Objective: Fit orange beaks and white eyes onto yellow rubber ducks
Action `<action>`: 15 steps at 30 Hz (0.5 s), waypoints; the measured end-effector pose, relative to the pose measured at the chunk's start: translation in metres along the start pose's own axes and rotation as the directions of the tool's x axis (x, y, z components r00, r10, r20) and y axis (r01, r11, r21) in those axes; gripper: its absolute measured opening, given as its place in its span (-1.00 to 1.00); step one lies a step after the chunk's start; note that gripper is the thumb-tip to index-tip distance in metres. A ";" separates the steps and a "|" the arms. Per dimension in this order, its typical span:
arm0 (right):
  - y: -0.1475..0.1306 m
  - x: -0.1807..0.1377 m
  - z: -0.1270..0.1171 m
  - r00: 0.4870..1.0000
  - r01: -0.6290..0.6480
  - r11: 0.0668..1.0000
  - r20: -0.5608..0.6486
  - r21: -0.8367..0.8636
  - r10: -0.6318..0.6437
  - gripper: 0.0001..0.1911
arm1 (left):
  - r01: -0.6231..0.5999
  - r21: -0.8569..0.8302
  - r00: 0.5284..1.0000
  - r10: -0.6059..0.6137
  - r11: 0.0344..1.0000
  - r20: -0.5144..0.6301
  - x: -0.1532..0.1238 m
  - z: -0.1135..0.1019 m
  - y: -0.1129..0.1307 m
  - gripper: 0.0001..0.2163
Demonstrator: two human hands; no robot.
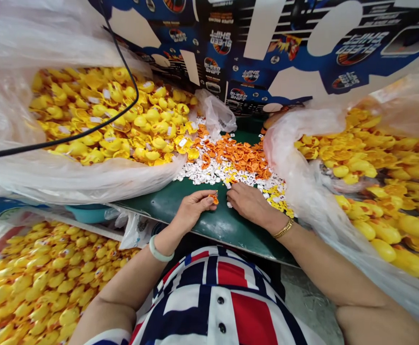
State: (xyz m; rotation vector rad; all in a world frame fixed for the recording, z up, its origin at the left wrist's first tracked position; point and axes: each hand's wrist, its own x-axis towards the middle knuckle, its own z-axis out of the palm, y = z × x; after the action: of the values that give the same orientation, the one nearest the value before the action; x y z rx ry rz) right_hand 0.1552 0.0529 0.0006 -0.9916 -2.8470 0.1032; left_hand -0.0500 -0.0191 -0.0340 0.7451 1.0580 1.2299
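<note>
Between the thumb and fingers of my left hand (pixel 197 206) is a small orange plastic duck beak (pixel 213 199), held above the green tabletop (pixel 166 203). My right hand (pixel 247 201) rests at the near edge of the white eye pieces (pixel 204 173), its fingers curled down among them. Whatever its fingertips pinch, if anything, is hidden. Behind both hands lies a heap of loose orange beak pieces (pixel 243 153). Small yellow pieces (pixel 281 203) are scattered beside my right wrist.
Plastic bags of yellow duck parts stand at left (pixel 123 115) and right (pixel 381 220). Below left, a box holds many yellow duck heads (pixel 47 282). A black cable (pixel 119 112) hangs across the left bag. Printed cardboard (pixel 223 62) stands behind the table.
</note>
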 end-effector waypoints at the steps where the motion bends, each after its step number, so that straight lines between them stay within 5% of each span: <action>1: -0.001 0.000 -0.001 0.998 -0.055 0.993 -0.028 0.104 0.058 -0.87 | -0.008 0.013 1.000 0.008 1.000 -0.004 0.000 0.001 0.000 -0.63; 3: -0.005 0.000 -0.003 0.979 -0.159 0.896 -0.048 0.414 0.196 -0.83 | -0.024 0.031 1.000 0.024 0.999 -0.015 -0.002 0.003 0.002 -0.65; 5: -0.012 0.002 -0.005 0.955 -0.220 0.668 0.016 0.711 0.297 -0.79 | -0.029 0.042 0.999 0.030 0.999 -0.023 -0.003 0.005 0.005 -0.69; 8: -0.024 0.005 -0.004 0.937 -0.261 0.376 0.140 0.889 0.320 -0.75 | -0.018 0.057 1.000 0.020 0.998 -0.024 -0.004 0.006 0.006 -0.71; 15: -0.037 0.008 0.002 0.931 -0.240 0.293 0.133 0.925 0.340 -0.79 | -0.004 0.049 0.999 0.006 0.999 -0.042 -0.005 0.005 0.005 -0.67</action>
State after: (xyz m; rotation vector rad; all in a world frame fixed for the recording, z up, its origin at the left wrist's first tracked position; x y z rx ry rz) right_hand 0.1260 0.0290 0.0037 -1.0762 -1.8174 1.5011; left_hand -0.0474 -0.0224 -0.0265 0.7629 1.1246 1.2324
